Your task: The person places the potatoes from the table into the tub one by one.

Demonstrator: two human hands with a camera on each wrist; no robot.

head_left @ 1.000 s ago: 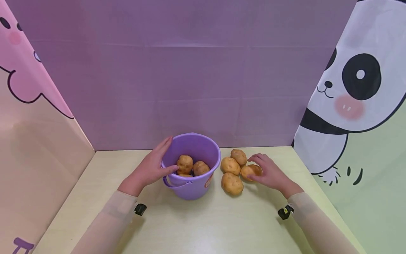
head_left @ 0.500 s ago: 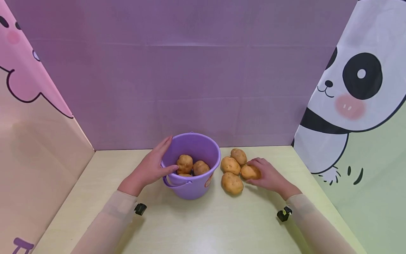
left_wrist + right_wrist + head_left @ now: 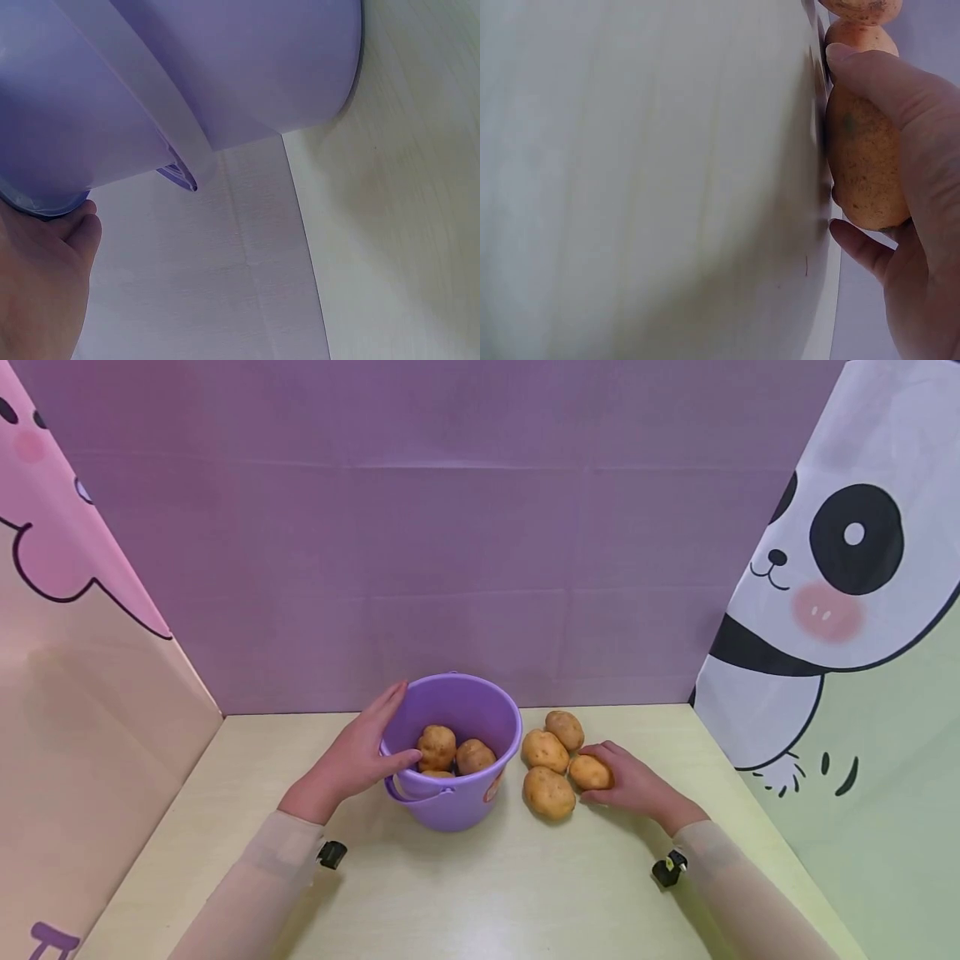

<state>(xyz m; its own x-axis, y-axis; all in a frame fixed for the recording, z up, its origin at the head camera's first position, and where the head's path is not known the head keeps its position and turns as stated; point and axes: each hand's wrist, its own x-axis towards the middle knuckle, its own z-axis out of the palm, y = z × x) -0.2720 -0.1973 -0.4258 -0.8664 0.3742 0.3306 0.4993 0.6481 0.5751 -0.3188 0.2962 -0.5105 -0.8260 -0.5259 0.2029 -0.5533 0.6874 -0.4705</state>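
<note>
A purple bucket (image 3: pixel 450 810) stands upright on the table, with several potatoes (image 3: pixel 437 747) inside it. My left hand (image 3: pixel 360 760) grips the bucket's left rim, its thumb reaching over the edge; the left wrist view shows the hand (image 3: pixel 41 277) at that rim. To the bucket's right, several potatoes (image 3: pixel 549 793) lie close together on the table. My right hand (image 3: pixel 633 781) holds the rightmost potato (image 3: pixel 590 772) of this group between thumb and fingers. In the right wrist view, the thumb and fingers lie at opposite ends of the held potato (image 3: pixel 866 157).
The light wooden table (image 3: pixel 480 893) extends in front of the bucket. A purple backdrop (image 3: pixel 465 543) rises right behind it, and panels with cartoon animals stand at both sides. The bucket's handle (image 3: pixel 420 797) hangs down at the front left. A small black camera sits on each wrist.
My right hand has lowered onto the rightmost potato and its thumb and fingers have closed in around it. The left hand and the bucket have stayed put.
</note>
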